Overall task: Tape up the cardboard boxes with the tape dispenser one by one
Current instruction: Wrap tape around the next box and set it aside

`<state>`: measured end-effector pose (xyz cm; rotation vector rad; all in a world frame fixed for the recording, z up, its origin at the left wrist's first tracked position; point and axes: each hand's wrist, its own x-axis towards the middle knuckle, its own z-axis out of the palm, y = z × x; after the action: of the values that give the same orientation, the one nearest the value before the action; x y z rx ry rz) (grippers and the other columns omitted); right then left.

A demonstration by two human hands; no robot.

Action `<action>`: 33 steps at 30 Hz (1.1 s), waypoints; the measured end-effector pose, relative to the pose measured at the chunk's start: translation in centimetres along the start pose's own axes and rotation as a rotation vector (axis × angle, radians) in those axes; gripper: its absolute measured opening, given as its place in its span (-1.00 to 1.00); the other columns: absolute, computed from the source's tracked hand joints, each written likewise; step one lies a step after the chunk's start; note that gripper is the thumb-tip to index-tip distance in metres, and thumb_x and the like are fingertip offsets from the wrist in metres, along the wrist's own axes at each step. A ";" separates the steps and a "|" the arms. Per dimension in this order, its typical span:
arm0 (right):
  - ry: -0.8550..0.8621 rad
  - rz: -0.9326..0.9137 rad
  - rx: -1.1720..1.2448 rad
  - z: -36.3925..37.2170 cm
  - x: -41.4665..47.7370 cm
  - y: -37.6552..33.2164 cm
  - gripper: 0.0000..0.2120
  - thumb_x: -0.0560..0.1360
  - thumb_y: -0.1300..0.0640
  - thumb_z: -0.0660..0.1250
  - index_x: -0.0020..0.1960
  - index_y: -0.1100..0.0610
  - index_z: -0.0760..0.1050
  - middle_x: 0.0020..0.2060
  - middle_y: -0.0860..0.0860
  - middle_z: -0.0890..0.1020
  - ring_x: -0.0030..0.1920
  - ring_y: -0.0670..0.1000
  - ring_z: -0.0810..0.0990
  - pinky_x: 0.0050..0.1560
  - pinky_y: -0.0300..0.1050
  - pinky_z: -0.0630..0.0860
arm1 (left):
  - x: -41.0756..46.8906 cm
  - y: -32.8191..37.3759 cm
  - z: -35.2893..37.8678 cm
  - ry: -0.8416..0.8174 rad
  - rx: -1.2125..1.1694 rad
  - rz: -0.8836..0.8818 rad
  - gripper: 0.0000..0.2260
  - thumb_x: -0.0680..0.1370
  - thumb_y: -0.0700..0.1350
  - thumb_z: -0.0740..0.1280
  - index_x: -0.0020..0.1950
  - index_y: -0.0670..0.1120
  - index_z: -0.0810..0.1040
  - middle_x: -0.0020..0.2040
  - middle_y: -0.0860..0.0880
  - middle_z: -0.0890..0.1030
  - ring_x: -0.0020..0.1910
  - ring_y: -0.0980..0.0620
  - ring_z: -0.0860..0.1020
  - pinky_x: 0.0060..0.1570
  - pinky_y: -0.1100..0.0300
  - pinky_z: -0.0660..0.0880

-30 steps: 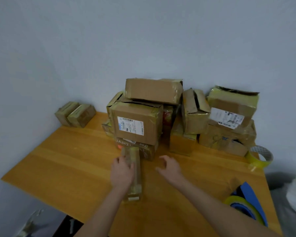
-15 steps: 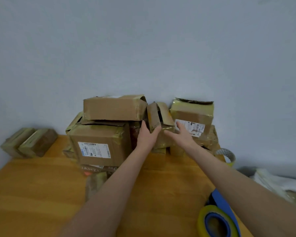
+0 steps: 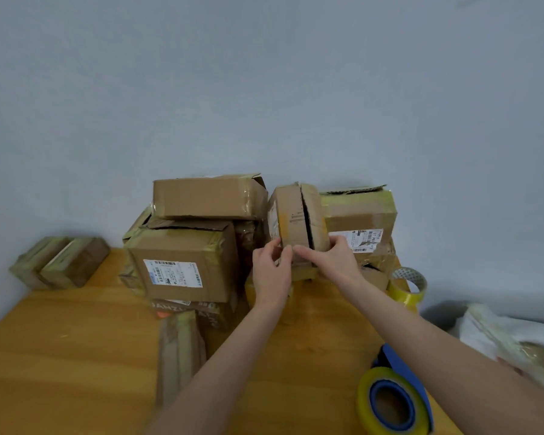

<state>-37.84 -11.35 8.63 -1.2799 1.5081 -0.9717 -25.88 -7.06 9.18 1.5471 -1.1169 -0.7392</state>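
Note:
A small cardboard box (image 3: 291, 219) with a gaping flap stands on edge in the pile against the wall. My left hand (image 3: 270, 273) grips its lower left corner, and my right hand (image 3: 335, 260) grips its lower right side. The box looks lifted slightly off the yellow-taped box (image 3: 264, 291) beneath it. The blue tape dispenser (image 3: 396, 394) with a yellowish tape roll lies on the wooden table (image 3: 76, 356) at the front right, untouched.
A stack of larger boxes (image 3: 186, 255) stands left of my hands, and more boxes (image 3: 358, 218) to the right. A narrow taped box (image 3: 178, 350) lies in front. Two small taped boxes (image 3: 60, 262) sit far left. A spare tape roll (image 3: 409, 285) stands at the right edge.
My hands left the narrow box on the table, reached up to the pile and took hold of the small box with the open flap, which now sits higher and more upright.

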 end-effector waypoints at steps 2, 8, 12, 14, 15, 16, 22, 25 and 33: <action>-0.017 -0.041 -0.052 -0.2 -0.5 0.2 -0.12 0.22 -0.15 0.61 0.36 0.14 0.28 0.13 0.00 0.51 0.14 0.02 0.51 0.12 -0.05 0.55 | -0.8 -0.1 -0.1 -0.018 -0.069 -0.029 -0.70 0.66 -0.07 0.16 0.39 -0.03 0.45 0.23 0.03 0.40 0.18 0.14 0.42 -0.03 0.42 0.37; 0.026 -0.042 -0.119 -0.9 -1.0 -0.2 0.03 0.25 -0.06 0.60 0.53 0.13 0.11 0.35 0.09 0.43 0.33 0.11 0.43 0.30 0.14 0.46 | -1.9 -1.8 -1.2 -0.095 0.039 0.017 -0.72 0.65 -0.18 0.17 0.32 0.02 0.48 0.27 0.02 0.45 0.24 0.11 0.43 0.09 0.35 0.41; -0.033 -0.086 -0.309 -0.9 -1.4 -0.1 -0.08 0.42 -0.01 0.50 0.58 0.03 -0.01 0.39 0.14 0.33 0.34 0.15 0.40 0.29 0.14 0.42 | -2.5 -5.6 -2.2 -0.125 0.487 0.004 -0.52 0.58 -0.20 0.29 0.49 -0.05 0.29 0.42 -0.04 0.37 0.33 0.01 0.42 0.15 0.27 0.36; -0.084 -0.110 -0.370 -0.6 -1.5 -0.2 -0.12 0.44 -0.13 0.44 0.57 -0.05 -0.01 0.38 0.13 0.30 0.32 0.16 0.40 0.26 0.15 0.43 | -2.7 -6.3 -2.0 -0.082 0.411 0.013 -0.43 0.56 -0.18 0.33 0.53 -0.05 0.20 0.46 -0.03 0.32 0.38 0.01 0.38 0.18 0.27 0.34; -0.107 -0.105 -0.398 -0.4 -1.6 -0.3 -0.06 0.40 -0.22 0.45 0.57 -0.07 -0.03 0.38 0.12 0.29 0.32 0.17 0.39 0.26 0.17 0.43 | -2.6 -6.4 -1.9 -0.049 0.370 0.035 -0.40 0.55 -0.17 0.35 0.54 -0.04 0.18 0.47 -0.02 0.31 0.39 0.02 0.36 0.21 0.25 0.34; -0.121 -0.101 -0.441 -0.1 -1.6 -0.4 0.03 0.33 -0.31 0.45 0.57 -0.09 -0.07 0.39 0.11 0.26 0.34 0.19 0.36 0.26 0.18 0.43 | -2.4 -6.5 -1.7 -0.048 0.364 0.074 -0.39 0.54 -0.16 0.36 0.54 -0.03 0.18 0.47 0.00 0.31 0.40 0.03 0.35 0.24 0.22 0.35; -0.045 -0.069 -0.720 2.0 -1.4 -1.6 0.21 0.22 -0.44 0.44 0.57 -0.01 -0.20 0.42 0.14 0.16 0.35 0.25 0.34 0.18 0.18 0.45 | -2.3 -9.9 -0.8 -0.255 0.890 0.191 -0.34 0.55 -0.08 0.32 0.57 -0.05 0.08 0.55 -0.06 0.17 0.48 -0.05 0.25 0.38 0.06 0.36; -0.043 -0.063 -0.704 2.6 -0.6 -1.6 0.17 0.28 -0.37 0.45 0.57 -0.03 -0.22 0.41 0.16 0.17 0.30 0.24 0.41 0.18 0.16 0.49 | -1.7 -11.5 -1.0 -0.392 1.159 0.223 -0.27 0.58 -0.07 0.28 0.59 -0.06 -0.13 0.59 -0.07 -0.06 0.57 -0.05 -0.06 0.53 -0.03 0.03; -0.032 -0.263 -0.669 1.5 2.0 -2.3 -0.35 0.52 -0.17 0.33 0.53 -0.11 0.19 0.23 0.10 0.46 0.20 0.14 0.49 0.19 0.07 0.50 | 2.6 -11.4 -1.7 -0.475 1.254 0.186 -0.32 0.60 -0.17 0.18 0.59 -0.06 -0.17 0.59 -0.06 -0.14 0.56 -0.04 -0.15 0.53 -0.07 -0.07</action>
<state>-35.87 -13.69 10.08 -1.9926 1.7397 -0.6066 -20.22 -8.50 -1.05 2.2552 -2.3036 -0.2167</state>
